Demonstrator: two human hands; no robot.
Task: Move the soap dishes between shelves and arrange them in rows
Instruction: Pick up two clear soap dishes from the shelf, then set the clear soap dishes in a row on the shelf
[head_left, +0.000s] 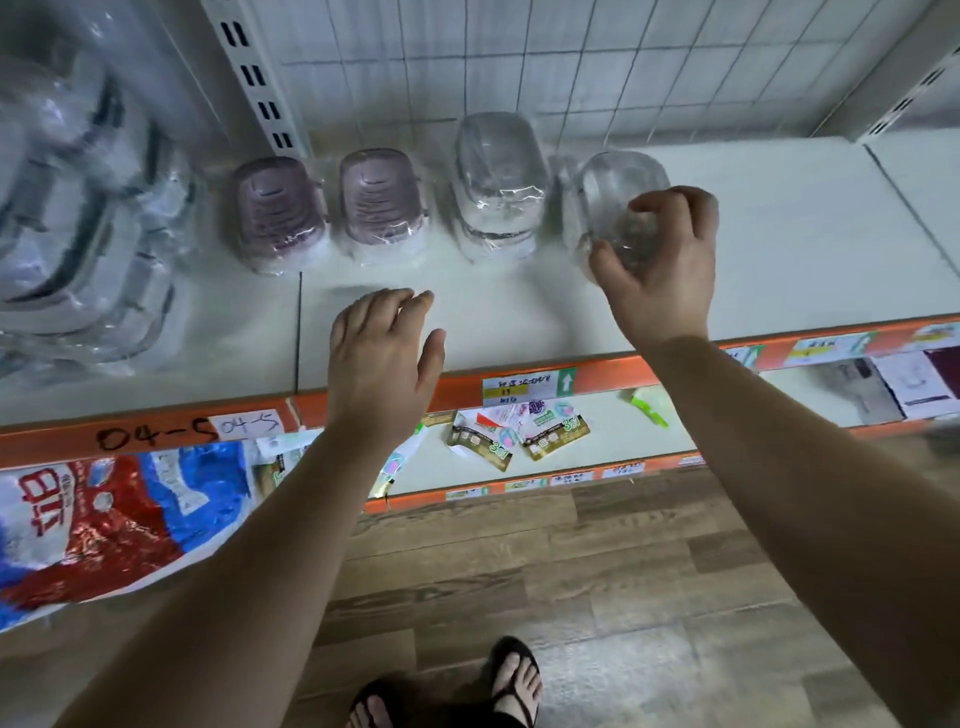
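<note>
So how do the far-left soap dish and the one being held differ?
The far-left soap dish is purple and stands untouched on the shelf; the held soap dish is clear, gripped by the right hand. Both look wrapped in clear plastic.

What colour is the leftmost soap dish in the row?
The leftmost soap dish is dusky purple; head view shows it.

Dim, flat light; soft blur throughout, wide-angle bending at the edges.
</note>
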